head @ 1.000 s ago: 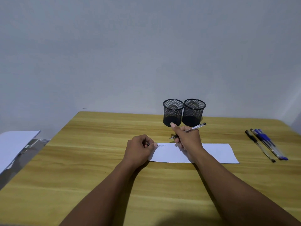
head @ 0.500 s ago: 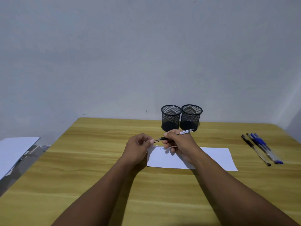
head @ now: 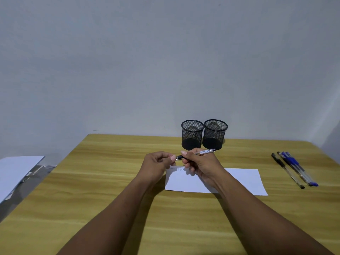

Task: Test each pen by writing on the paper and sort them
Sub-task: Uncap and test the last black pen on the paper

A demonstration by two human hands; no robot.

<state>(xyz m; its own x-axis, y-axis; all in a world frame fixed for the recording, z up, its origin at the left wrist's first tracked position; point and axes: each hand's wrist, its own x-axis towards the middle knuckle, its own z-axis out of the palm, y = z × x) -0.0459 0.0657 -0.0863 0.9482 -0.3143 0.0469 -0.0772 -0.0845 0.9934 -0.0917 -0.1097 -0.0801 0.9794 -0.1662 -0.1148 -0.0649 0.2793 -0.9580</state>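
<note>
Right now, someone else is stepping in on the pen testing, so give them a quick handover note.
Right hand: holds the pen above the paper's left end.
Left hand: pinched at the pen's tip; what it holds is hidden.
Faint marks show on the paper's left end.
Both mesh cups look empty: nothing sorted.
Left: sort this pen, then test the pens on the table's right.

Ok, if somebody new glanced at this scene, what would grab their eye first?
Probably the two bare hands, left hand and right hand, meeting mid-table around a slim clear pen with a black grip, held above the white paper sheet. Behind them two black mesh cups stand side by side; a row of pens lies far right.
</note>
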